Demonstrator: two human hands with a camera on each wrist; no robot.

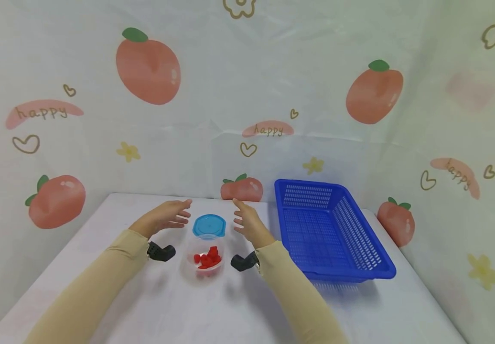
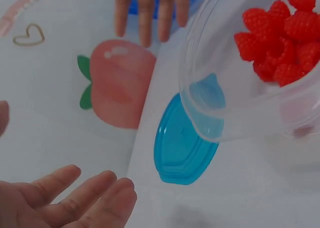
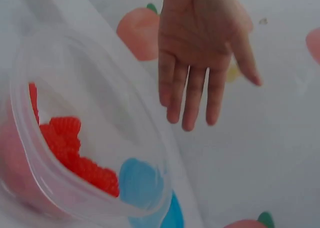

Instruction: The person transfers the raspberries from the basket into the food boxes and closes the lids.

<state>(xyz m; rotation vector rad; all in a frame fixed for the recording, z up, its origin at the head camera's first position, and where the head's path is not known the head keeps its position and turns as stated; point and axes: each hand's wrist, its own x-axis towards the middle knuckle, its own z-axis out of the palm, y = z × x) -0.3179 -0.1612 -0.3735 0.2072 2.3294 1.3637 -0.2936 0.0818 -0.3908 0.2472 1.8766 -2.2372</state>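
Observation:
A clear plastic container [image 1: 190,248] holding several red raspberries [image 1: 210,258] stands on the table between the forearms. Just behind it, a blue lid [image 1: 209,224] lies flat, partly seen through the container's wall in both wrist views. My left hand [image 1: 167,217] is held in the air left of the lid, fingers extended and palm turned inward. Opposite it, on the lid's right, my right hand [image 1: 249,222] hovers with its fingers spread. Neither hand touches anything. The right wrist view shows the left hand [image 3: 195,53] palm-on, with nothing in it.
A blue plastic basket [image 1: 284,229] with slotted sides stands to the right, close beyond the right forearm. The white table [image 1: 157,306] meets a fabric backdrop [image 1: 204,86] printed with fruit at the back and right. Dark cameras [image 1: 161,252] are worn at both wrists.

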